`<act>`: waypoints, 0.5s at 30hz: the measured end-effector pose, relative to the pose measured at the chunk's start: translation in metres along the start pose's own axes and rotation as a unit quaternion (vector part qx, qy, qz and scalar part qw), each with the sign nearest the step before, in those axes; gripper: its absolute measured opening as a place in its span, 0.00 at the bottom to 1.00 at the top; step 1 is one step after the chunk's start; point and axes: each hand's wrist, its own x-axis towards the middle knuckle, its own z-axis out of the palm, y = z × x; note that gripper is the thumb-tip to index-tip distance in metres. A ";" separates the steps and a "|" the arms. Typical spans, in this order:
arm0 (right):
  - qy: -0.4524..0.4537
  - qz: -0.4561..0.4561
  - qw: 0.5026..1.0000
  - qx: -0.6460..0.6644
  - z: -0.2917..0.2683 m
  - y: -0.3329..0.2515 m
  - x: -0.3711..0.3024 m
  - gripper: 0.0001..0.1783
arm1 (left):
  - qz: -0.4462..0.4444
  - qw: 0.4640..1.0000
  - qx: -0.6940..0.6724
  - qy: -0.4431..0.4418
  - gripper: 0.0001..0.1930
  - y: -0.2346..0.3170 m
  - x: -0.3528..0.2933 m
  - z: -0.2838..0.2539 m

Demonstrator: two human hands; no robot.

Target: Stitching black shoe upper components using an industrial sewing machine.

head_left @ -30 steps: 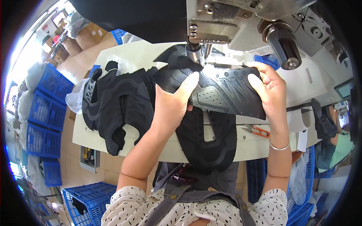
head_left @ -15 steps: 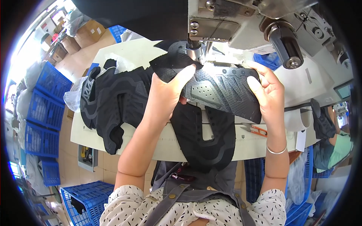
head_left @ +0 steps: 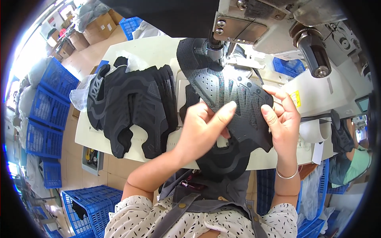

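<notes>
A black shoe upper (head_left: 240, 99) with perforations and eyelets lies under the needle area of a sewing machine (head_left: 216, 51), tilted toward me on the right. My left hand (head_left: 208, 127) is closed on its near left edge, thumb on top and fingers partly hidden beneath. At the right edge, by the eyelets, my right hand (head_left: 282, 119) pinches it between thumb and fingers. Below it, another black upper (head_left: 224, 162) hangs over the table's front edge, partly covered. A stack of black uppers (head_left: 135, 103) rests to the left of my hands.
The pale table (head_left: 178, 150) curves in front of me. A black thread-cone holder (head_left: 313, 51) juts from the machine at upper right. Blue crates (head_left: 47, 115) are piled at left, and a blue basket (head_left: 93, 206) stands at lower left. Another person's arm and green clothing (head_left: 351, 162) show at far right.
The upper has swung clockwise, its right end coming nearer me. My left hand has shifted from its far left part down to the near edge. The red-handled snips are now covered.
</notes>
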 end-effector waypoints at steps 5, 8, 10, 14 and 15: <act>-0.011 0.040 0.998 -0.057 -0.002 -0.008 -0.009 0.18 | 0.010 1.000 0.011 -0.023 0.11 -0.012 -0.015 0.007; -0.006 0.025 0.996 -0.081 -0.005 -0.013 -0.018 0.17 | -0.014 0.999 0.041 -0.019 0.11 -0.008 -0.016 0.001; 0.068 -0.063 0.988 -0.122 -0.012 0.004 -0.014 0.17 | -0.006 0.999 0.047 -0.011 0.11 -0.011 -0.016 -0.002; 0.143 -0.166 0.947 -0.236 -0.036 0.026 0.025 0.18 | -0.006 1.000 0.027 0.001 0.11 -0.010 -0.017 -0.007; 0.115 -0.144 0.952 -0.244 -0.042 0.031 0.034 0.19 | -0.006 1.000 0.027 -0.002 0.11 -0.010 -0.017 -0.009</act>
